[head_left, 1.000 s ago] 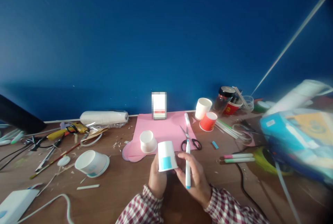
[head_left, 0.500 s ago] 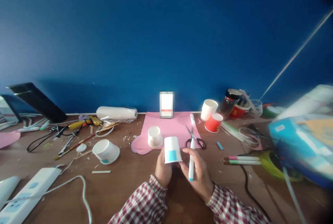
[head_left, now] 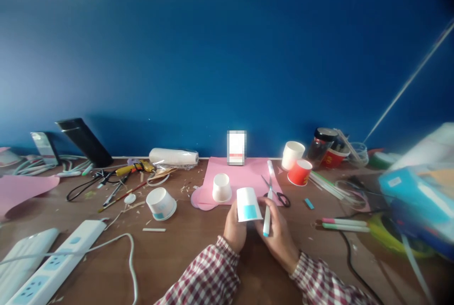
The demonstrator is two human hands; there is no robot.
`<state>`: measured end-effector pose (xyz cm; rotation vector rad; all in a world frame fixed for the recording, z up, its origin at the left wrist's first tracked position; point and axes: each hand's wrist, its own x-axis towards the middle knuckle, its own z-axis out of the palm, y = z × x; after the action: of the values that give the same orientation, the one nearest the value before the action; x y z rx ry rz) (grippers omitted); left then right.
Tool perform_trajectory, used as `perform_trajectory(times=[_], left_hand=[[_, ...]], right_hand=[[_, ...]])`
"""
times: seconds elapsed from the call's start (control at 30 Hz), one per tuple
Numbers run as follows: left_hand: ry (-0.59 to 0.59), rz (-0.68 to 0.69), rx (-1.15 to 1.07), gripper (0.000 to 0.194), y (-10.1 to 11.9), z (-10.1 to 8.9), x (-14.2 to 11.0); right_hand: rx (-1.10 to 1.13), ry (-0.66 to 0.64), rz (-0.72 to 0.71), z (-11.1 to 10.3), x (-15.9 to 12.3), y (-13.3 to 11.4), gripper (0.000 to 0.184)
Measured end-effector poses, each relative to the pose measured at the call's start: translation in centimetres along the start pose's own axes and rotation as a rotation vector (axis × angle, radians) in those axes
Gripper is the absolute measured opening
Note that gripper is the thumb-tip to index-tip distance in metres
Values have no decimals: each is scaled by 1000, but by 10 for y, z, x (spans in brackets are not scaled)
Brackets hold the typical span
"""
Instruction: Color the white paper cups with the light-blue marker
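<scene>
A white paper cup with a blue patch is upside down in my left hand, whose fingers are wrapped round its left side and partly hidden behind it. My right hand is closed on a white marker with a blue end, and its fingertips are at the cup's right edge. Just behind the hands lies a sheet of pink paper, bearing another upturned white cup and scissors with black handles. A small upright card, blurred out, stands at the paper's back edge.
To the left are a tilted white cup, a power strip with its cable, and a yellow glue gun. On the right lie a red cup, two markers, a tape roll and a blue package.
My view has turned left and tilted up, so everything sits further right and more of the left side shows. Both hands keep hold of the cup and marker; the marker leans slightly more.
</scene>
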<state>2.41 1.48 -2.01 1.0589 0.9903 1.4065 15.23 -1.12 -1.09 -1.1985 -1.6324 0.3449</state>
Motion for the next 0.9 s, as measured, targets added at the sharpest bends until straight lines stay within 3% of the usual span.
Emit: perform_trajectory(times=[0.23, 0.9], left_hand=[[-29, 53, 24, 24, -2, 0, 2], [-56, 56, 30, 30, -8, 0, 2]], right_hand=[[8, 7, -34, 2, 2, -1, 35], [48, -13, 43, -1, 2, -6, 35]])
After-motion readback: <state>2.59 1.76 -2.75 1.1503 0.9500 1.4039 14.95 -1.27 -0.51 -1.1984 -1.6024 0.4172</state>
